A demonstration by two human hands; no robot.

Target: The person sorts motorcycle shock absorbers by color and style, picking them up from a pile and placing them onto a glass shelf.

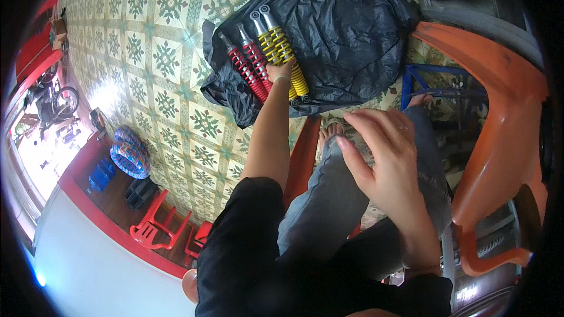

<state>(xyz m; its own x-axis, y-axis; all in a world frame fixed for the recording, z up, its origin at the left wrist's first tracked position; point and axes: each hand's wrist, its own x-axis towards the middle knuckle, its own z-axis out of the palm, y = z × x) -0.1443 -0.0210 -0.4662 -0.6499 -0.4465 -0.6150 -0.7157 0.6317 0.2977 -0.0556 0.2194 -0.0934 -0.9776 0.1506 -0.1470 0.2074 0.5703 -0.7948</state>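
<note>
Two red-sprung shock absorbers (247, 73) and two yellow-sprung shock absorbers (266, 34) lie side by side on a crumpled black plastic sheet (352, 29). My left hand (281, 71) reaches out to them, its fingers closed over the middle of the yellow springs, right beside the red ones. Part of the coils is hidden under that hand. Nearer to me, my right hand (382, 149) is raised above my knees. Its thumb and fingers are apart, and nothing is in it.
An orange motorbike body panel (502, 141) stands close on my right, next to a blue metal frame (411, 85). Patterned tiles (167, 58) cover the floor. Far left are a red plastic chair (158, 226), wrapped tyres (129, 155) and a blue water jug (102, 174).
</note>
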